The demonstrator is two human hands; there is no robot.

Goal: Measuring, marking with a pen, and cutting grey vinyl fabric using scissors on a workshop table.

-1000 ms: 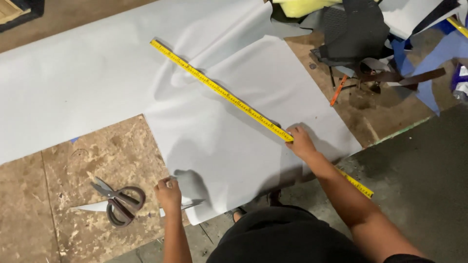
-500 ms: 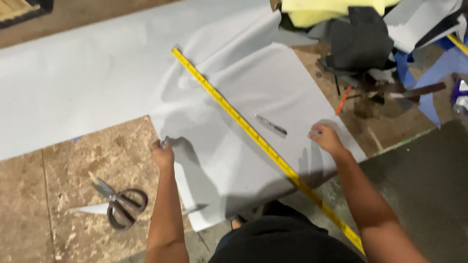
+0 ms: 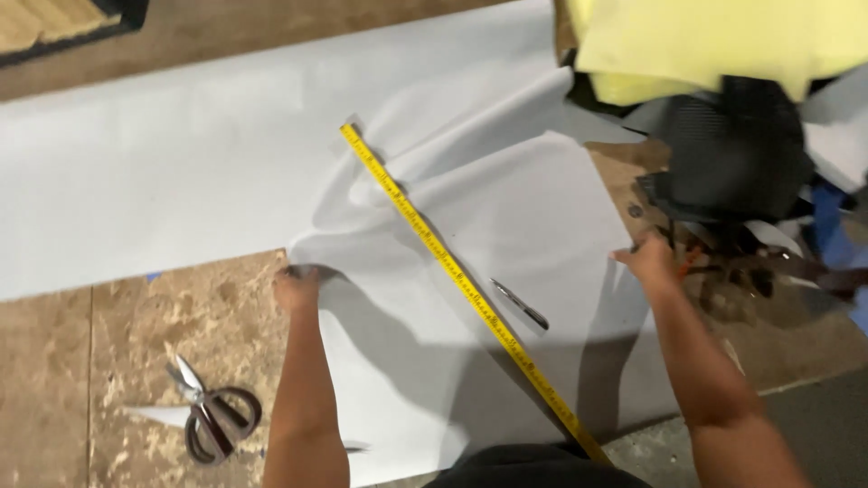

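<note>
Now, left hand [image 3: 297, 287] and right hand [image 3: 647, 258] pinching grey sheet [image 3: 470, 217] edges, yellow ruler [image 3: 457, 280] between

Chipboard worktop [image 3: 181, 316], dark grey floor [image 3: 814, 425] alongside.

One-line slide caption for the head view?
Both hands, left and right, grip the grey sheet's edges; yellow ruler and pen lie on it.

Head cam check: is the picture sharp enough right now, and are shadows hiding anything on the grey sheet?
Head view: slightly soft with motion blur, most at the left hand and right hand; arm shadows darken the grey sheet below them, yet the yellow ruler and pen stay readable; no glare.
</note>
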